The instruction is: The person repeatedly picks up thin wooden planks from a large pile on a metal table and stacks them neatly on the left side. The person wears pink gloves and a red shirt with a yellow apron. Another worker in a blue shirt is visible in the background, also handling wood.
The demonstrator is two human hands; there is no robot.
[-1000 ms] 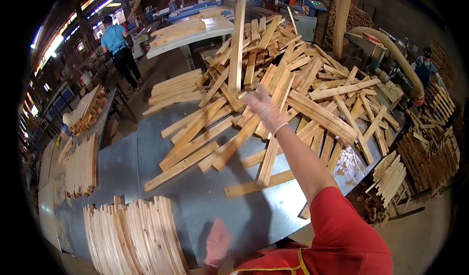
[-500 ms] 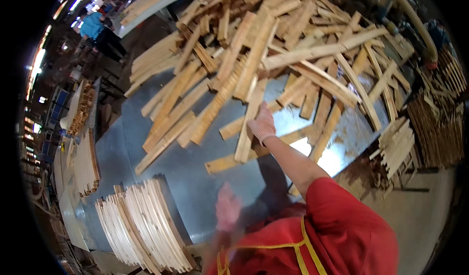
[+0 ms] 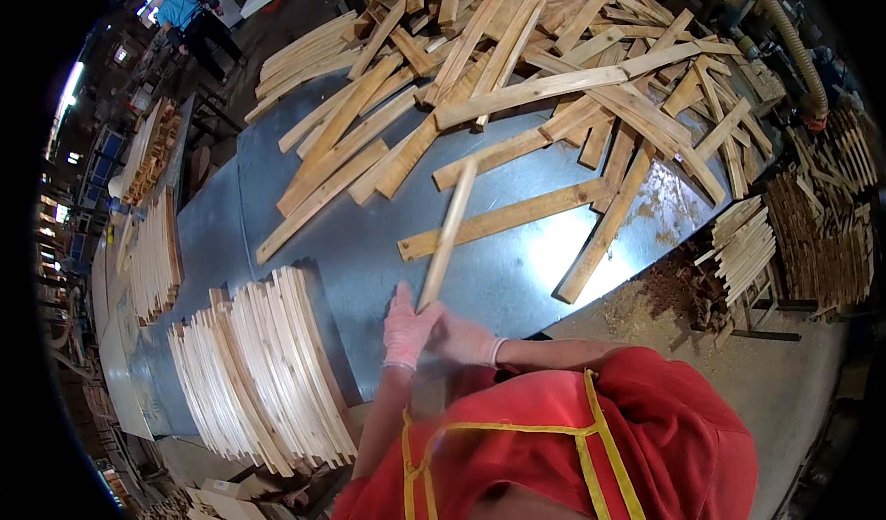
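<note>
A narrow wooden strip (image 3: 449,229) slants from the near edge of the metal-topped table toward the pile, its near end between my two gloved hands. My left hand (image 3: 406,334) closes on that end from the left, its index finger pointing up alongside. From the right, my right hand (image 3: 464,339) meets it at the same end; its fingers are somewhat blurred and partly hidden by the left hand. Beyond the strip, a loose board (image 3: 503,219) lies across the table. Left of my hands stands a neat row of pale strips (image 3: 277,354).
A tangled heap of boards (image 3: 554,82) covers the far side of the metal table (image 3: 360,271). More strips (image 3: 738,248) are stacked on a rack at the right, near a ribbed hose (image 3: 794,45). A person in blue (image 3: 189,17) stands far left.
My right hand has drawn the strip out of the pile and back toward my body. My left hand has come up to its near end. The view has shifted slightly.
</note>
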